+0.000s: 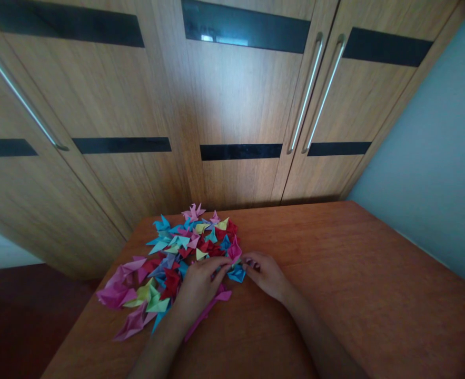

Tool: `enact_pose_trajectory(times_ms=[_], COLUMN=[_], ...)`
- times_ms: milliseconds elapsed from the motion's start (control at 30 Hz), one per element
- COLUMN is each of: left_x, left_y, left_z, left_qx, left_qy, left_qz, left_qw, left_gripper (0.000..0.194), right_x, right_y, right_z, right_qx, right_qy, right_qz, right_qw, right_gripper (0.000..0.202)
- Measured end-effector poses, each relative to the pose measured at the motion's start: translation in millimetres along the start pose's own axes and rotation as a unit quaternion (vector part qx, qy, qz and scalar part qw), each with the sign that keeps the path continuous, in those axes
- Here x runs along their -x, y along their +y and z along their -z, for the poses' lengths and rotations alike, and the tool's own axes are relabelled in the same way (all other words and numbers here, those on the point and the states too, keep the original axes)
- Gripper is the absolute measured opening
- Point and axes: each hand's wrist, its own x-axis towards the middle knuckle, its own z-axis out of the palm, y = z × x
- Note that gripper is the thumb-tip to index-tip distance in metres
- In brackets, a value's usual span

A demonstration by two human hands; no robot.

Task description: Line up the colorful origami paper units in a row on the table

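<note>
Many folded paper pieces in pink, blue, red, yellow and green lie in a heap on the left part of the brown table [335, 273]. My left hand [204, 281] reaches over the heap's right side, its fingers pinched at the base of an upright pink folded paper [234, 249]. Just to the right, my right hand [267, 273] has its fingertips pressed together beside that pink paper and a blue folded paper [237, 273]. What the right fingertips hold, if anything, is too small to tell. Under my left wrist a magenta paper strip [206, 313] shows partly.
Behind the table stands a wooden wardrobe [240, 95] with dark bands and metal handles. A pale blue wall [425, 173] rises to the right. Larger pink papers [117, 289] lie near the table's left edge.
</note>
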Motion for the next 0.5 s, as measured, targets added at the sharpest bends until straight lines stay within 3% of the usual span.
enact_pose_trajectory(times_ms=[133, 267, 500], left_x=[-20.9, -64.4, -144.5], left_y=[9.7, 20.7, 15.8], left_z=[-0.2, -9.2, -57.3], left_qx=[-0.049, -0.126, -0.157], left_qy=[-0.018, -0.036, -0.102], left_qz=[0.007, 0.034, 0.073], left_qw=[0.999, 0.991, 0.98], left_gripper=[0.015, 0.019, 0.024], right_x=[-1.3, -1.5, -3.2], right_y=[4.4, 5.0, 0.0], right_z=[4.6, 8.6, 8.2], right_qx=[-0.011, -0.003, 0.04], right_qy=[0.009, 0.023, 0.016], right_qz=[0.001, -0.016, -0.003], right_qw=[1.0, 1.0, 0.999], right_gripper=[0.021, 0.02, 0.02])
